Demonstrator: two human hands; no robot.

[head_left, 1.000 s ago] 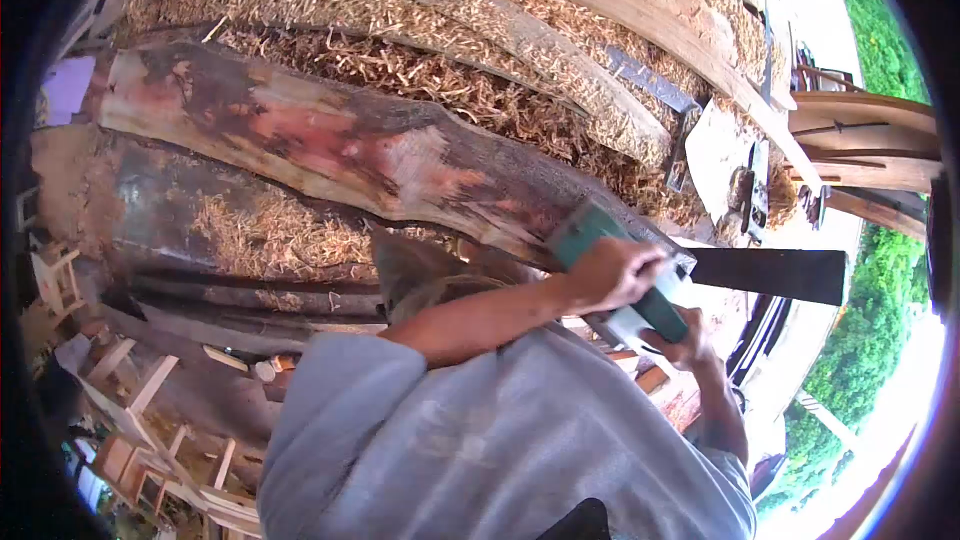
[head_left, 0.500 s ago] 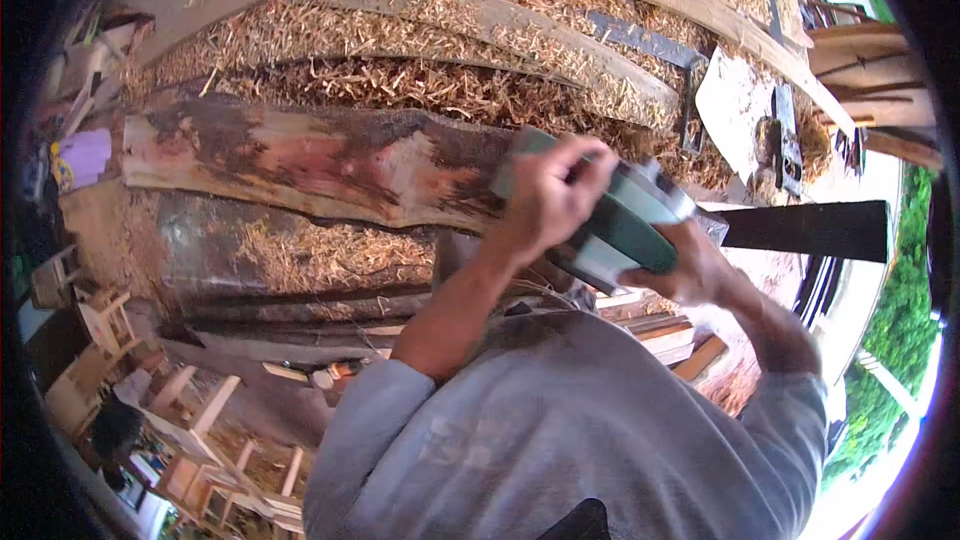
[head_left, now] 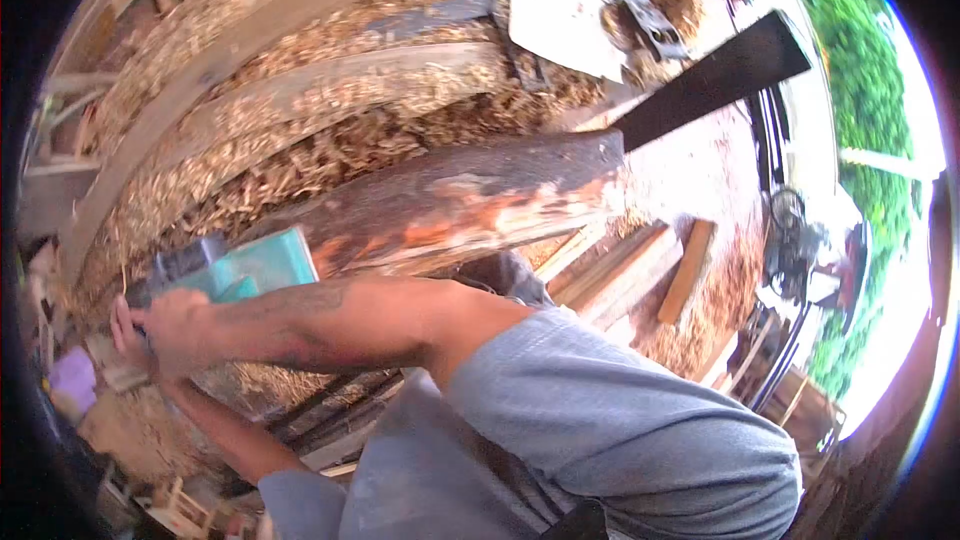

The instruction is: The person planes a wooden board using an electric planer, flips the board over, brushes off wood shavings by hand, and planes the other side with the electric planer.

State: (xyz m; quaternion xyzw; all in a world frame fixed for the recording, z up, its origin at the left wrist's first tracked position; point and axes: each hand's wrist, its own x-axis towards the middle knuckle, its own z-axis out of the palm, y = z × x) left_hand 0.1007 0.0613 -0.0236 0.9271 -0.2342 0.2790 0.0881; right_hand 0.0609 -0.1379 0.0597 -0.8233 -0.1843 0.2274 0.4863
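Note:
A green electric hand planer [head_left: 262,265] lies toward the left end of a live-edge wooden slab [head_left: 450,202] with dark bark and reddish grain. My right hand [head_left: 188,325] is closed around the planer's rear part, its forearm crossing in front of the slab. Beside it, partly hidden behind the right wrist, my left hand [head_left: 130,338] is curled at the planer's far end. Motion blurs the fingers of both hands.
Wood shavings [head_left: 330,145] cover the bench beyond the slab, among long boards [head_left: 400,65]. A metal hand plane [head_left: 645,15] sits by a white sheet [head_left: 565,25]. A dark beam [head_left: 715,75] juts past the slab's right end. Offcuts [head_left: 620,265] lie below right.
Both hands have carried the planer from the slab's right part to its left end. My body leans left, and the view has turned, showing more of the right side.

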